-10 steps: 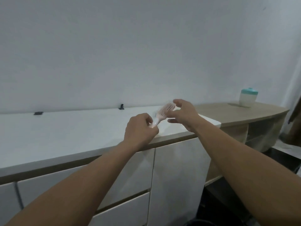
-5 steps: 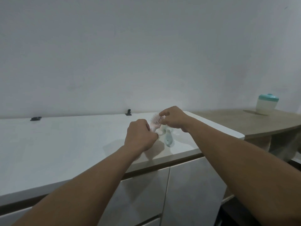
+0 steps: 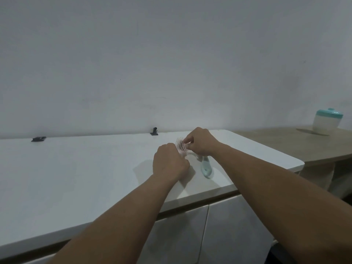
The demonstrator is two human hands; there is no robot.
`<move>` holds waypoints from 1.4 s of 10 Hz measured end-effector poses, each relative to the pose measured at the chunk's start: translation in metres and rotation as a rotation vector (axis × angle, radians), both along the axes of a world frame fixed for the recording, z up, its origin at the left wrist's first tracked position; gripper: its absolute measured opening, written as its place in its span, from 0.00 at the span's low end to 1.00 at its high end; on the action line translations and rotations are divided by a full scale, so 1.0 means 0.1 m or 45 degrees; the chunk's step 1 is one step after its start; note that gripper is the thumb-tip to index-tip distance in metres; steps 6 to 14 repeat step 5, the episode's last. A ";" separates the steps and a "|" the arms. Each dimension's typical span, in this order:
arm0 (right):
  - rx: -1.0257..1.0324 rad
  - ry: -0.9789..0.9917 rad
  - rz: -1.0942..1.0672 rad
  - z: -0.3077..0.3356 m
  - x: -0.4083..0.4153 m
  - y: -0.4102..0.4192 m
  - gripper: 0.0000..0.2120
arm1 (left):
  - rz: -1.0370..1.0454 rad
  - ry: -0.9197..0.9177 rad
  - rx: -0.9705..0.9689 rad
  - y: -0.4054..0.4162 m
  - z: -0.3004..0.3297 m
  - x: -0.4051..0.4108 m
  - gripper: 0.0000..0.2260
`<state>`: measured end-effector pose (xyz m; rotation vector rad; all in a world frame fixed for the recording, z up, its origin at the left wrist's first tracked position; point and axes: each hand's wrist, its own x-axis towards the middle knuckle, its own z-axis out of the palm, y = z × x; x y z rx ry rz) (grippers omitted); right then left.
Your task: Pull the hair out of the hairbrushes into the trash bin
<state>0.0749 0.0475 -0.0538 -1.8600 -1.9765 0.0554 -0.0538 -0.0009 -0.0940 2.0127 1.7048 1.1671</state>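
A pale pink hairbrush is held up over the white counter, bristles facing right. My left hand is closed around its handle. My right hand pinches at the bristles with thumb and forefinger; any hair there is too fine to see. A light blue hairbrush lies on the counter just right of my left hand, its head hidden under my right hand. No trash bin is in view.
A white jar with a teal lid stands on the wooden shelf at the right. Two small black clips, one by the wall and another farther left, sit at the counter's back. White cabinet doors lie below.
The view has swung left and down from the counter's edge to over its top. Both hands with the pink brush now sit above the counter, and the blue brush has come into view.
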 end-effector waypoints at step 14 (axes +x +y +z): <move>0.323 0.220 -0.194 -0.14 0.36 -0.45 0.14 | 0.087 -0.222 -0.058 -0.10 0.00 -0.11 0.21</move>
